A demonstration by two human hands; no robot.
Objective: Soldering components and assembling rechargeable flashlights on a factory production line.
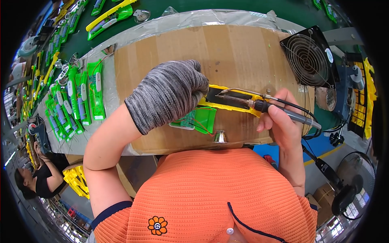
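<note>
My left hand (172,93), in a grey knitted glove, presses down on a yellow plastic part (233,106) lying on a sheet of cardboard (227,52). A green housing with a small circuit board (194,119) and red wires lies just below the glove. My right hand (281,121), bare, grips a soldering iron (259,104) by its black handle. Its tip points left at the dark inside of the yellow part, close to my left fingers. A thin metal wire runs along above the iron.
A black square fan (310,56) stands at the right edge of the bench. Rows of green assemblies (79,101) lie at the left, with more green and yellow parts (109,16) beyond. A small metal cone (221,137) sits at the cardboard's near edge. Another person (40,178) works at lower left.
</note>
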